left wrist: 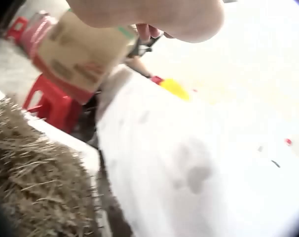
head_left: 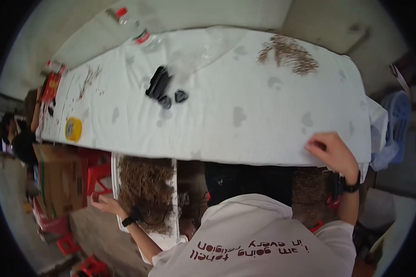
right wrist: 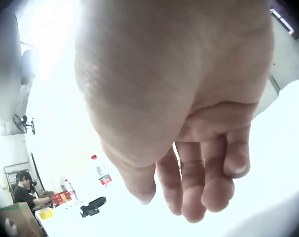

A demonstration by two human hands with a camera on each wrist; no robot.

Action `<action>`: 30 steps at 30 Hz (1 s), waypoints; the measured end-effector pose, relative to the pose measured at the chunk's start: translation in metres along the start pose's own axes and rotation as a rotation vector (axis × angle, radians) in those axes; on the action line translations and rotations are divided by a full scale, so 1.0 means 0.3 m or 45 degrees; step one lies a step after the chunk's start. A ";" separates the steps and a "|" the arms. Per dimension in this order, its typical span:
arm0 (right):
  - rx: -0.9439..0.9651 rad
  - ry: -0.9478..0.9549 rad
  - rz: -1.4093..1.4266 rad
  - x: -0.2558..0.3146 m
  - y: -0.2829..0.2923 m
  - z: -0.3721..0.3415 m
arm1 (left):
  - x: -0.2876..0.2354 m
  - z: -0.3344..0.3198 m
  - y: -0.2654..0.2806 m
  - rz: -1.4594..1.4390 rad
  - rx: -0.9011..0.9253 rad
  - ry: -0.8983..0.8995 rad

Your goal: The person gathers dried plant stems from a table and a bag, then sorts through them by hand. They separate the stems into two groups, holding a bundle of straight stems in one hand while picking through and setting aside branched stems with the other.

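The left hand [head_left: 107, 204] hangs beside the white box of brown twigs [head_left: 145, 187], left of the body, with relaxed fingers and nothing held. In the left wrist view the left hand [left wrist: 154, 17] shows at the top edge, partly out of frame. Above the front right part of the white cloth [head_left: 263, 124], the right hand [head_left: 333, 150] is loosely bent and empty. The right wrist view shows the right hand's [right wrist: 184, 113] palm and hanging fingers, touching nothing. A pile of thin brown twigs [head_left: 289, 54] lies at the cloth's back right.
On the cloth are a black device [head_left: 158, 83], a yellow tape roll [head_left: 73, 129], a bottle [head_left: 141, 34] and clear plastic [head_left: 203, 51]. A cardboard box [head_left: 60, 177] and red stool [head_left: 97, 175] stand at left. Another person [right wrist: 25, 190] is at the table's far end.
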State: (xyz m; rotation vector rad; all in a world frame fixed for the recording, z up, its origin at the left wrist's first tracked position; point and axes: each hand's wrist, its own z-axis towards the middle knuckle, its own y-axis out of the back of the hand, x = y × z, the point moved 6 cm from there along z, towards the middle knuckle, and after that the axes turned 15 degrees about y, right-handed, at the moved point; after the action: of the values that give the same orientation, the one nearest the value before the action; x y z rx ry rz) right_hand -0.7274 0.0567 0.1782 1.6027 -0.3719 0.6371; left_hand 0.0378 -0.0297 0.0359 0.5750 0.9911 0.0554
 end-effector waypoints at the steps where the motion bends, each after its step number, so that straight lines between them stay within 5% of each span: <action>1: -0.020 -0.039 -0.027 -0.020 0.002 0.058 | -0.197 -0.026 -0.031 -0.095 0.057 -0.124; 2: -0.036 -0.078 -0.046 -0.057 0.006 0.116 | -0.364 -0.048 -0.061 -0.184 0.112 -0.252; 3: -0.027 -0.144 -0.184 -0.108 0.211 0.041 | -0.497 -0.261 -0.078 -0.262 0.162 -0.173; 7: -0.430 0.084 -0.295 -0.470 0.374 0.223 | -1.056 -0.483 -0.155 -0.706 0.760 -0.740; 9: -0.565 0.157 -0.374 -0.705 0.426 0.331 | -1.252 -0.656 -0.226 -0.765 1.225 -0.751; 12: -0.721 -0.109 -0.227 -0.769 0.432 0.408 | -1.562 -1.036 -0.262 -0.846 1.987 -1.091; 14: -0.322 -0.085 -0.114 -0.775 0.349 0.492 | -1.623 -1.179 -0.336 -0.794 2.204 -1.166; 15: -0.329 -0.075 -0.116 -0.748 0.352 0.502 | -1.649 -1.216 -0.365 -0.794 2.194 -1.174; 18: -0.506 0.132 0.161 -0.595 0.371 0.468 | -1.684 -1.283 -0.502 -0.615 2.170 -1.071; 21: -0.584 0.299 0.401 -0.395 0.399 0.386 | -1.743 -1.239 -0.614 -0.898 1.630 -1.014; 22: -0.614 0.377 0.520 -0.332 0.408 0.350 | -1.764 -1.243 -0.629 -0.902 1.627 -1.021; 25: -0.713 0.403 0.743 -0.183 0.413 0.248 | -1.739 -1.299 -0.728 -0.792 2.411 -0.257; 30: -0.844 0.305 1.464 -0.122 0.329 0.158 | -1.665 -1.408 -0.615 -0.665 2.906 0.050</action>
State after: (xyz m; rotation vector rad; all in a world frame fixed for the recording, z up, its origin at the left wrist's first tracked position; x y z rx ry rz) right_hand -0.8051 -0.0083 0.2337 0.5500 -1.2047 1.3642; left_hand -0.6191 -0.1534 0.1591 2.2819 0.8214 -1.7308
